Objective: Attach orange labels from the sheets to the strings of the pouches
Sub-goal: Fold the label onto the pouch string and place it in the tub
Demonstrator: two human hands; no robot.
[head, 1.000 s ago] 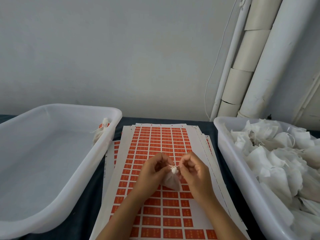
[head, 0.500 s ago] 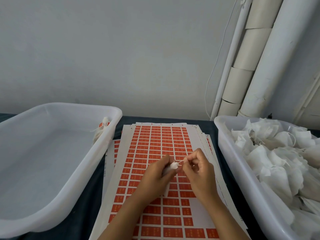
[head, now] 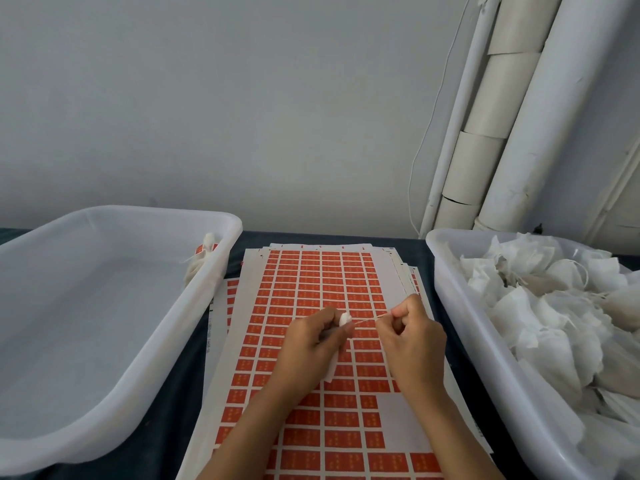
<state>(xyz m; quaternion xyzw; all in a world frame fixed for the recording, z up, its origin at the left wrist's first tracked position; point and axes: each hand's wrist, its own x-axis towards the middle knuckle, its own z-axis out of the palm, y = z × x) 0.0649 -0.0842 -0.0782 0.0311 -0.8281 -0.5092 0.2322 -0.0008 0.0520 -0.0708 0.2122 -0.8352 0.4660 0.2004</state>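
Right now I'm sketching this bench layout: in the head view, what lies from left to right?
Left tub holding one labelled pouch → label sheets → left hand holding a pouch → string → right hand → right tub of unlabelled pouches.

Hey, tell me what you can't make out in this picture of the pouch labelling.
Head view only:
- Pouch: mostly hidden behind the left hand.
- String: its end is hidden inside the right hand pinch.
- Label sheet: print on the orange labels is too small to read.
- Right bin: cut off by the frame edge; pouch count unclear.
- Left bin: its one labelled pouch is half hidden by the rim.
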